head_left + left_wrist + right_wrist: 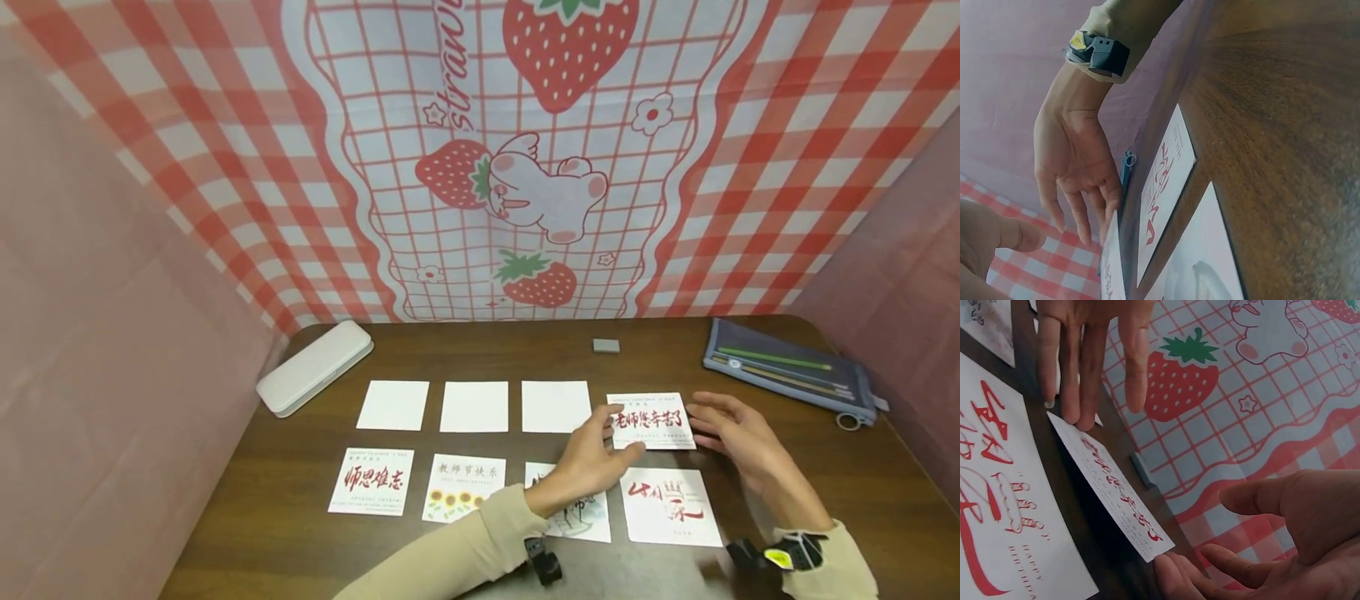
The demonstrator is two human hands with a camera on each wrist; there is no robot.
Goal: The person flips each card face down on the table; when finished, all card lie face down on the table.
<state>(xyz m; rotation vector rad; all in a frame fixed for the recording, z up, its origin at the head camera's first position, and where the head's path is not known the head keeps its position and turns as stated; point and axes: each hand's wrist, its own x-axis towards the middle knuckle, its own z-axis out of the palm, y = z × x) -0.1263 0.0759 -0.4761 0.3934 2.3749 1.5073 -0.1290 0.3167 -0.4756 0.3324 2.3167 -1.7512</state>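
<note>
Head overhead; wrists close, table-level.

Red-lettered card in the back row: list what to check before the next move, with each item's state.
1. Left hand on the red-lettered card: ok, straight fingertips touch its left edge.
2. Right hand on the card: ok, fingertips at its right end.
3. Card lying flat on the table: cannot tell; the right wrist view hints at a raised edge.
4. Print facing up: ok.
5. Blank cards apart from it: ok, gaps show.
6. Pencil case away from both hands: ok.
</note>
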